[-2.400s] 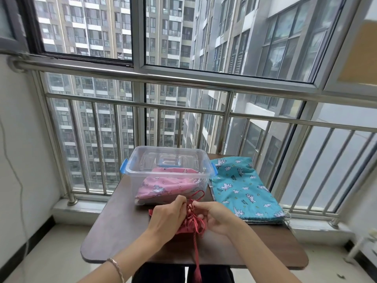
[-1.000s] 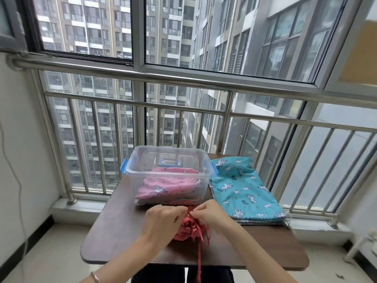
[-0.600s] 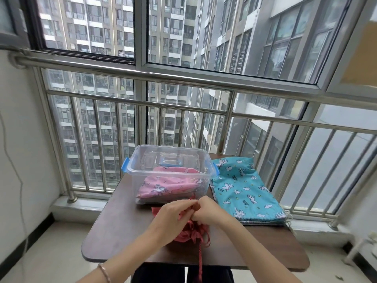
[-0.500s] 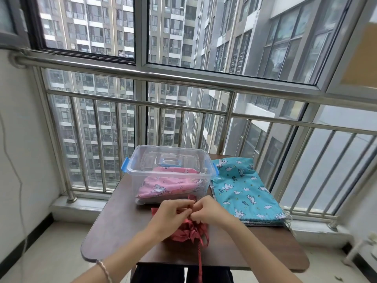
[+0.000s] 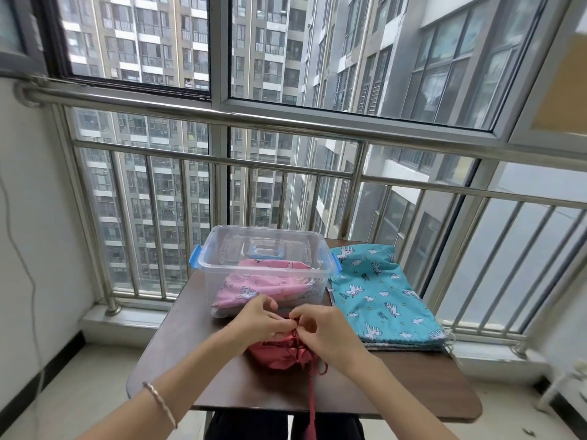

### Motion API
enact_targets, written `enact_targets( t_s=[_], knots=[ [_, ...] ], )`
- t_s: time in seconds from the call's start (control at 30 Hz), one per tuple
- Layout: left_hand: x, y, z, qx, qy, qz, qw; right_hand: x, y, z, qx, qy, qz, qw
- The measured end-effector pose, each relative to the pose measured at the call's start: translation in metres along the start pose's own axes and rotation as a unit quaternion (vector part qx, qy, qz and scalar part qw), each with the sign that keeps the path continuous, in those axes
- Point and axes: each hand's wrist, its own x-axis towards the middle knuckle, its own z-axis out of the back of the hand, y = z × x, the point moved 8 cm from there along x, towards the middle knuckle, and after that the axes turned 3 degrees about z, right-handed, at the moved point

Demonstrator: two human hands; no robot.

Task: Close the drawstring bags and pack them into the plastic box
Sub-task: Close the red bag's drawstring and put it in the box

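A red drawstring bag [image 5: 279, 355] lies bunched on the brown table [image 5: 197, 350] in front of me, its mouth gathered. My left hand [image 5: 259, 322] and my right hand [image 5: 327, 333] meet just above it, fingers pinched on the red drawstring [image 5: 313, 395], whose loose end hangs over the table's near edge. Behind the hands stands the clear plastic box [image 5: 263, 249] with blue clips, holding pink drawstring bags [image 5: 254, 289]. A stack of teal unicorn-print bags [image 5: 378, 293] lies flat to the box's right.
A steel railing [image 5: 286, 122] and windows close off the far side of the table. A white wall with a thin cable [image 5: 25, 274] runs along the left. Bare tabletop shows at the near left and near right.
The bag's mouth has been gathered into a bunch. Both hands rose slightly and closed together on the cord above the bag.
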Motion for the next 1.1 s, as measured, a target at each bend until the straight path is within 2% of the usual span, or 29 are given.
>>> enact_targets(
  t_s=[0.1,0.23,0.4,0.53,0.67,0.8,0.93,1.0,1.1],
  knots=[
    [0.002,-0.002,0.000,0.024,0.044,0.005,0.999,0.000,0.005,-0.003,-0.015,0.016,0.053,0.998],
    [-0.002,-0.008,-0.002,0.094,0.086,-0.011,0.992,0.002,0.003,-0.004,-0.015,0.046,0.057,0.997],
    [-0.003,-0.020,-0.006,0.183,0.085,-0.066,0.977,0.003,-0.008,-0.004,0.005,0.104,-0.023,0.994],
    [-0.003,-0.032,-0.009,0.261,0.047,-0.106,0.958,0.002,-0.022,-0.009,0.097,0.137,-0.113,0.979],
    [-0.002,-0.032,-0.012,0.306,0.026,-0.100,0.946,-0.007,-0.030,-0.021,0.277,0.174,-0.213,0.921],
    [-0.007,-0.036,-0.018,0.356,0.008,-0.148,0.923,-0.011,-0.032,-0.026,0.350,0.210,-0.230,0.884],
    [-0.004,-0.033,-0.017,0.301,0.037,-0.130,0.944,-0.017,-0.029,-0.027,0.505,0.224,-0.230,0.801],
    [-0.002,-0.028,-0.016,0.279,0.056,-0.113,0.952,-0.018,-0.031,-0.027,0.507,0.199,-0.239,0.804],
    [-0.003,-0.024,-0.019,0.283,0.076,-0.110,0.950,-0.016,-0.039,-0.026,0.423,0.139,-0.250,0.859]
  ],
)
